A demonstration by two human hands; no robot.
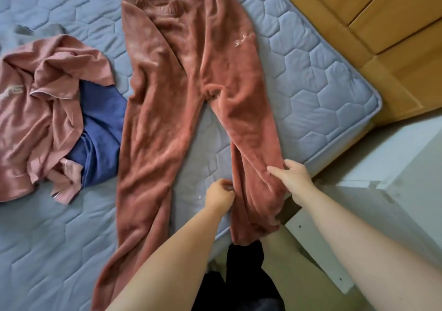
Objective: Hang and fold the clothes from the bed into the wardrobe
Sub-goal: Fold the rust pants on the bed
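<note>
Both hands work the right-hand leg of the rust fleece trousers [186,83], which lie flat on the quilted mattress [311,71], waistband far, cuffs hanging off the near edge. The left hand [221,191] pinches the leg's inner edge with curled fingers; the right hand [293,175] grips its outer edge, thumb on top. To fold well, I would lift this leg evenly, carry it left onto the other leg, match seams and cuffs, then smooth the wrinkles. A pink sweatshirt [43,100] and a blue garment [102,129] lie crumpled at the left.
</note>
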